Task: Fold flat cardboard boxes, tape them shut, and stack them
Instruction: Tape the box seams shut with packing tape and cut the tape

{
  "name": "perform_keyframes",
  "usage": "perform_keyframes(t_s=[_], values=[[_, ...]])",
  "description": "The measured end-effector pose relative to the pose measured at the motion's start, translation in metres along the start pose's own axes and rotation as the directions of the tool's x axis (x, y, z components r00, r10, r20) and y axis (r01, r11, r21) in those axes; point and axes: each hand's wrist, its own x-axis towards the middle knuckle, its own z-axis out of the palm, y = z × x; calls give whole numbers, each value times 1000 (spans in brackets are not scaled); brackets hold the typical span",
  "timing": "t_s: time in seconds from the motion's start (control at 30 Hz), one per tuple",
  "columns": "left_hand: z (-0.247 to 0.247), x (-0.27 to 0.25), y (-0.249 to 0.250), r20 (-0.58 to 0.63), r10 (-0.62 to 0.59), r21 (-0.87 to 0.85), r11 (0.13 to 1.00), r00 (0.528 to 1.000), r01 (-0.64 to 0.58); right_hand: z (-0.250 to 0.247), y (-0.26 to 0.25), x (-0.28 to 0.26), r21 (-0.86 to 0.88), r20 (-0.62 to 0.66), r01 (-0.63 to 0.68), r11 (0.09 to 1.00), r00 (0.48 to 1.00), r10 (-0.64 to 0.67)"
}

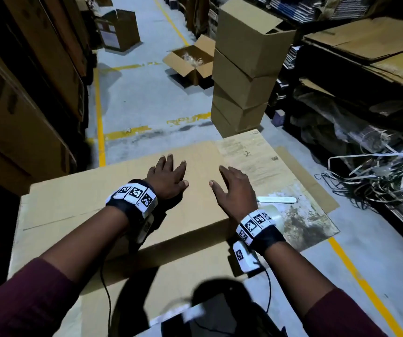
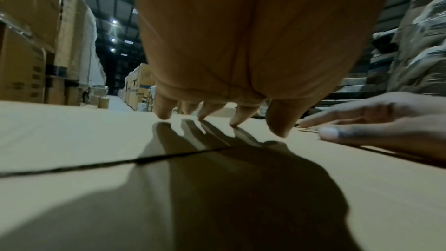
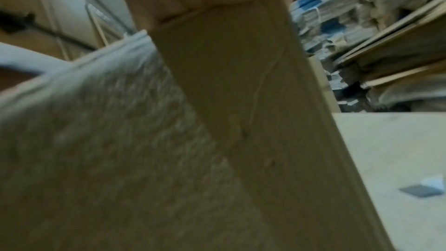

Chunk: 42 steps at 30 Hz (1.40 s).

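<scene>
I note the large flat brown cardboard box [image 1: 113,203] lying on the worktable before me, my left hand [image 1: 167,180] and right hand [image 1: 234,190] both spread, fingers apart, gripping nothing, left fingertips [image 2: 235,122] touching it, apparently to steady it before folding.

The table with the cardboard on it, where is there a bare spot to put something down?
Bare room: the flat cardboard to the outside of the left hand, and the table corner beyond the right hand. Crowded: beside the right wrist, where the white strip and tape roll lie.
</scene>
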Motion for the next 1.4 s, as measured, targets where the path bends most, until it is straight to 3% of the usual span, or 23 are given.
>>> perform_keyframes(t_s=[0.1, 0.2, 0.27, 0.3, 0.33, 0.4, 0.43, 0.5, 0.57, 0.63, 0.7, 0.73, 0.8, 0.83, 0.97, 1.03, 1.1, 1.23, 1.4], values=[[-3, -14, 27, -81, 89, -57, 994, 993, -94, -12, 11, 3, 229, -116, 66, 971, 992, -39], [1, -23, 71, -332, 195, -240, 929, 923, -283, -33, 50, 4, 309, -185, 3, 951, 981, 57], [5, -30, 110, -499, 212, -376, 821, 840, -430, -40, 90, 2, 216, -92, -197, 956, 971, 221], [7, -30, 137, -534, 182, -446, 769, 826, -458, -44, 112, 1, 80, 31, -329, 941, 944, 328], [11, -28, 159, -534, 157, -499, 734, 831, -460, -41, 131, -3, -90, 168, -425, 901, 885, 435], [24, -16, 200, -474, 142, -573, 700, 869, -426, -36, 161, -13, -325, 379, -457, 828, 739, 557], [34, -10, 216, -405, 145, -602, 701, 903, -382, -33, 170, -17, -354, 442, -431, 830, 705, 554], [57, 3, 239, -221, 144, -590, 768, 965, -250, -29, 183, -19, -331, 490, -394, 857, 705, 513], [88, 16, 250, -49, 36, -584, 809, 998, -58, -33, 192, -17, -304, 497, -356, 883, 732, 466], [125, 31, 251, 102, -114, -661, 735, 988, 153, -38, 200, -19, -284, 504, -321, 903, 752, 426], [159, 44, 250, 252, -202, -762, 561, 946, 323, -44, 207, -23, -228, 498, -301, 926, 782, 376], [177, 51, 253, 329, -187, -827, 416, 926, 378, -49, 210, -23, -190, 483, -301, 934, 800, 356], [207, 66, 264, 482, -104, -876, -78, 870, 476, -62, 214, -21, -128, 458, -277, 952, 835, 305], [214, 72, 270, 508, -46, -837, -260, 860, 481, -70, 213, -18, -108, 457, -241, 965, 850, 263], [197, 92, 292, 416, -14, -655, -698, 909, 289, -108, 222, -6, -23, 470, -97, 995, 878, 97], [180, 96, 299, 388, -82, -595, -783, 918, 182, -127, 231, -5, 33, 458, -52, 998, 888, 31], [163, 93, 304, 375, -141, -642, -752, 916, 147, -147, 242, -6, 102, 437, -29, 994, 899, -18], [135, 86, 311, 285, -267, -836, -539, 921, 102, -182, 261, -10, 271, 381, -35, 962, 922, -74], [105, 73, 313, 119, -351, -963, -269, 929, 22, -214, 268, -9, 323, 336, 30, 946, 931, -145]])
